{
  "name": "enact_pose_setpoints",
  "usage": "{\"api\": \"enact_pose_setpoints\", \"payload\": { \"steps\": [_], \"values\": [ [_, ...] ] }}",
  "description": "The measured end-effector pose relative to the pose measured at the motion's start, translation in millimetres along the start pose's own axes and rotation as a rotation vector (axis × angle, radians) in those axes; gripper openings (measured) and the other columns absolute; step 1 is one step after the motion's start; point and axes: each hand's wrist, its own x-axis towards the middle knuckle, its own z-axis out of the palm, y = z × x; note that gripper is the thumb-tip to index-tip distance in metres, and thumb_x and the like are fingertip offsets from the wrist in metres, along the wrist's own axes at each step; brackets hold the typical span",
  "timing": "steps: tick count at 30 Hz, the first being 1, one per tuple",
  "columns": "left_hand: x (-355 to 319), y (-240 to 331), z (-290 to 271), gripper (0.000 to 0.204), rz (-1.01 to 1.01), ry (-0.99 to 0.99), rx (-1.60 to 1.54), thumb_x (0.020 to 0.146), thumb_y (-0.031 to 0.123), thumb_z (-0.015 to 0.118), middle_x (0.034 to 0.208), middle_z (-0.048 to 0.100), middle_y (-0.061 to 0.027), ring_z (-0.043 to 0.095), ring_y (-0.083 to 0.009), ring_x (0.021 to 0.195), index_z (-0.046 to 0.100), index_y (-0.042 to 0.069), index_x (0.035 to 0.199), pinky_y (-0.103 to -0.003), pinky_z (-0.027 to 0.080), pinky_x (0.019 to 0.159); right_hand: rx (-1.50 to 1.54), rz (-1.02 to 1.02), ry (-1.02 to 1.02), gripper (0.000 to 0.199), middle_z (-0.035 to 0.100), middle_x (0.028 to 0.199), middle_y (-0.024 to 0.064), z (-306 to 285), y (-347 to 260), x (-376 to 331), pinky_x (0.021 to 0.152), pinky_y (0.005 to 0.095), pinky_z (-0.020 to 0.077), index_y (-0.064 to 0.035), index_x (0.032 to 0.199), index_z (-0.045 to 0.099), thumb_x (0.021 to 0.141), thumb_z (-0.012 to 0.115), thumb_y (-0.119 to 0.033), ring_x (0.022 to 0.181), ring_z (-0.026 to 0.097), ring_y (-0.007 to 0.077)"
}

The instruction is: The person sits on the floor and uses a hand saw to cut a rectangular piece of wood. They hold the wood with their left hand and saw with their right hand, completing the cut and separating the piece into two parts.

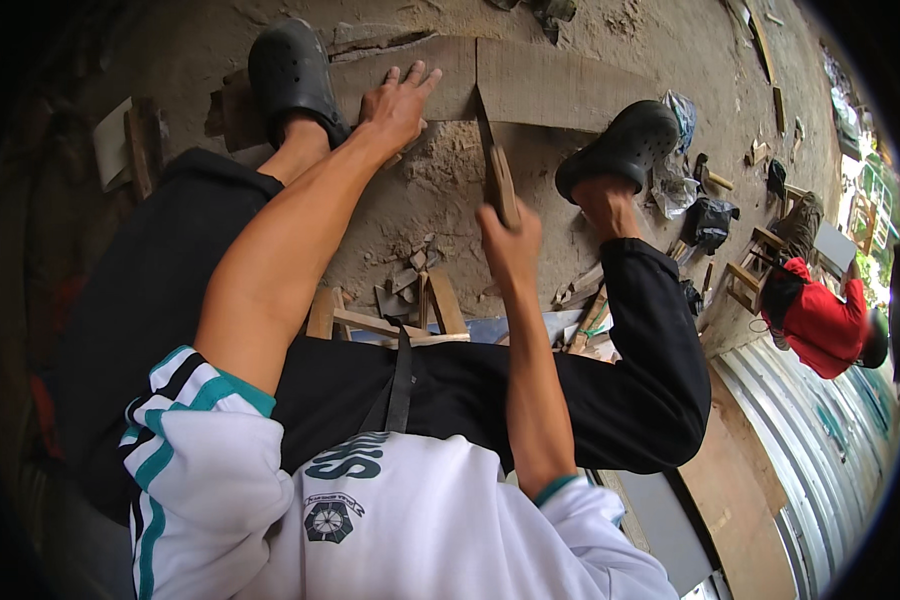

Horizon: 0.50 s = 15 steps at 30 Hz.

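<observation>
Head view: the right hand (511, 240) gripped a saw (499, 170), its blade (484, 120) against the wooden board (565, 87) between dark clogs (622, 148); the left hand (394, 108), fingers outstretched, lay on that board. Far right was a person in red (820, 320).

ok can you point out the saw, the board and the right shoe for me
saw (502, 180), head view, on its wooden handle
board (560, 90), head view, on its upper face, to the saw's right
right shoe (627, 145), head view, on its dark upper
</observation>
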Motion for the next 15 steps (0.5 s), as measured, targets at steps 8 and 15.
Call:
{"api": "enact_pose_setpoints", "payload": {
  "steps": [8, 15],
  "values": [
    [4.2, 1.9, -8.6, 0.090, -0.005, 0.012, 0.031, 0.080, 0.024, 0.077, 0.158, 0.028, -0.0115, 0.039, -0.0426, 0.137, 0.025, 0.025, 0.154, -0.047, 0.050, 0.099, 0.002, -0.105, 0.041, 0.022, 0.049, 0.058, 0.0111, 14.3, 24.2, -11.2, 0.051, 0.0349, 0.0390, 0.0008, 0.072, 0.051, 0.081, 0.064, -0.014, 0.051, 0.046, 0.0175],
    [-5.2, 5.2, -19.9, 0.090, -0.038, -0.064, 0.068, 0.080, 0.024, 0.077, 0.158, 0.028, -0.0133, 0.039, -0.0448, 0.136, 0.025, 0.024, 0.154, -0.049, 0.049, 0.101, 0.018, -0.018, -0.010, 0.015, 0.055, 0.061, 0.0131, -54.4, 23.0, -160.0, 0.053, 0.0383, 0.0422, 0.0010, 0.082, 0.062, 0.078, 0.066, -0.013, 0.052, 0.053, 0.0234]
  ]
}}
